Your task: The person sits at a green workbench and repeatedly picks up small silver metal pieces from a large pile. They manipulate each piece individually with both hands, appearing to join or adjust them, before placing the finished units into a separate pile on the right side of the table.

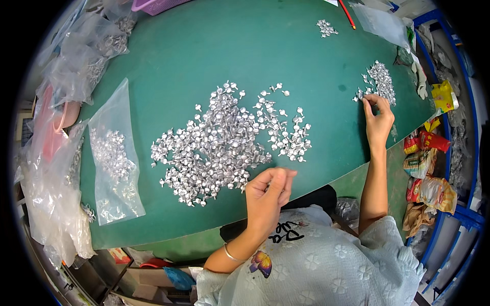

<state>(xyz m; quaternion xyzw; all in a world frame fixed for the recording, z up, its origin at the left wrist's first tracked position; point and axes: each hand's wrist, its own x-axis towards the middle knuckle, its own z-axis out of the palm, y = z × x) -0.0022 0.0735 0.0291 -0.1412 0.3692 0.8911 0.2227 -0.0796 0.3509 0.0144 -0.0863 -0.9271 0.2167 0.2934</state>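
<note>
A large heap of small silver metal parts (pixel 214 143), each with a round head and a short stem, lies in the middle of the green table. A looser group of the same parts (pixel 291 135) spreads just right of it. My left hand (pixel 268 196) is at the heap's near right edge, fingers curled closed; whatever they hold is hidden. Over at the right, my right hand (pixel 378 120) pinches a small metal part (pixel 359 95) at its fingertips. That hand is at the near end of a smaller pile of parts (pixel 383 81).
A clear plastic bag of parts (pixel 115 158) lies left of the heap, with more filled bags (pixel 81 56) along the left edge. A little cluster (pixel 326 28) and a red pencil (pixel 347 14) are at the far right. A blue rack (pixel 449 148) with packets stands at right.
</note>
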